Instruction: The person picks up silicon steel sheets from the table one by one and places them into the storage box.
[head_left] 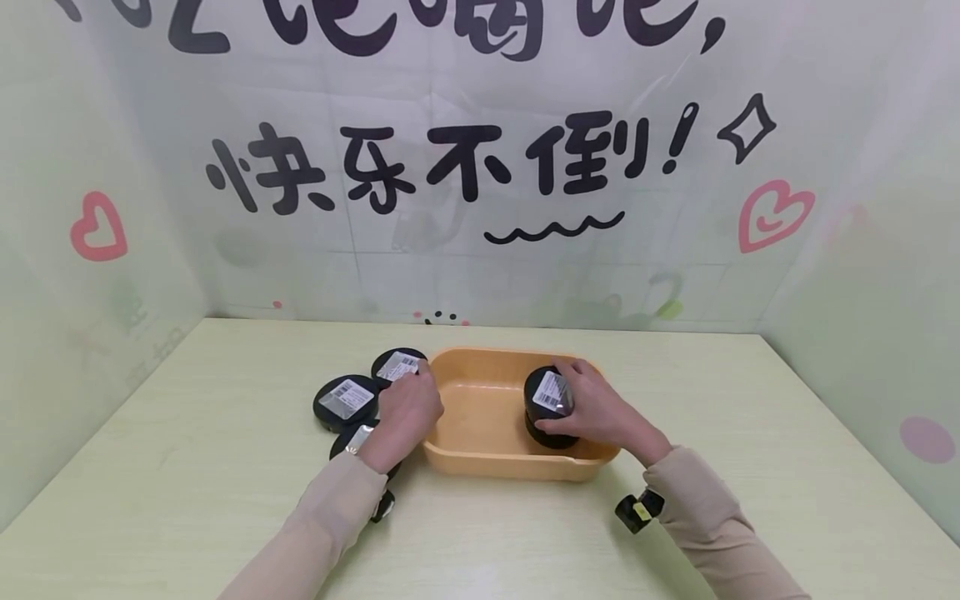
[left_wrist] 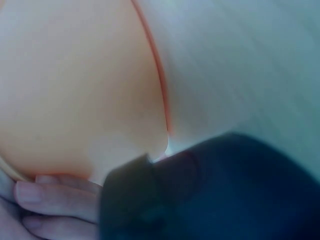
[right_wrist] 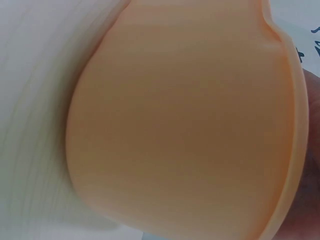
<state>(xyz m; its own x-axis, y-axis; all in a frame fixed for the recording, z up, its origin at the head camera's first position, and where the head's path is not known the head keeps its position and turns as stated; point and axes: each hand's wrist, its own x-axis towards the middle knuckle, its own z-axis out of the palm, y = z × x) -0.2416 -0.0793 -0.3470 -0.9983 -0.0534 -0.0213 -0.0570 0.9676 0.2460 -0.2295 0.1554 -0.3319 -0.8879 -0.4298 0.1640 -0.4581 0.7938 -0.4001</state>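
Observation:
An orange plastic basin (head_left: pixel 480 417) stands in the middle of the table. At its left rim, my left hand (head_left: pixel 411 406) has its fingers curled and appears to grip the edge; the thumb is hidden. Those fingers (left_wrist: pixel 57 197) lie against the basin wall in the left wrist view. My right hand (head_left: pixel 596 407) reaches over the right side of the basin and holds a round black container (head_left: pixel 550 388) with a white barcode label, thumb at the near side. Beneath it, inside the basin, sits another black container (head_left: pixel 553 438). The basin's outer wall (right_wrist: pixel 185 125) fills the right wrist view.
Left of the basin lie several more black containers, one at the back (head_left: pixel 390 364), one farther left (head_left: pixel 345 400), and one partly under the left forearm (head_left: pixel 347 442). A wrist camera (head_left: pixel 639 510) hangs below the right sleeve. A printed backdrop (head_left: pixel 465 275) stands behind the table.

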